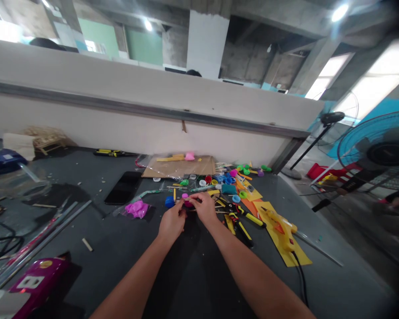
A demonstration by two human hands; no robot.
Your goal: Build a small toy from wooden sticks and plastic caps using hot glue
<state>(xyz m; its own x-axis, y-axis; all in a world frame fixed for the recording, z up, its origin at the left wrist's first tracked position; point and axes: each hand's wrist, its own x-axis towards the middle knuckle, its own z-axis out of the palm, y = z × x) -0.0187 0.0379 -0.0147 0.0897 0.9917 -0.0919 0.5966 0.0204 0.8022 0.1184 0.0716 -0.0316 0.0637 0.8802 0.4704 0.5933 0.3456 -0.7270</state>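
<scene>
Over the middle of the dark table my left hand (172,221) and my right hand (204,207) meet, fingers closed, at a small bright pink piece (188,203). Its exact kind is too small to make out, and the fingers partly cover it. A lighter pink blob (185,196) shows just above it. Left of the fingertips sits a blue round cap-like piece (169,202), with a thin yellow stick (174,194) beside it. A bag of purple-pink clay (137,209) lies farther left. Pliers with yellow and black handles (241,226) lie right of my right hand.
A yellow glue gun (286,235) rests on yellow sheets at the right, its cord trailing forward. Several coloured caps (231,178) are scattered behind my hands. A black phone (123,188) lies left; a purple power strip (41,281) is front left. A white partition (119,128) borders the back.
</scene>
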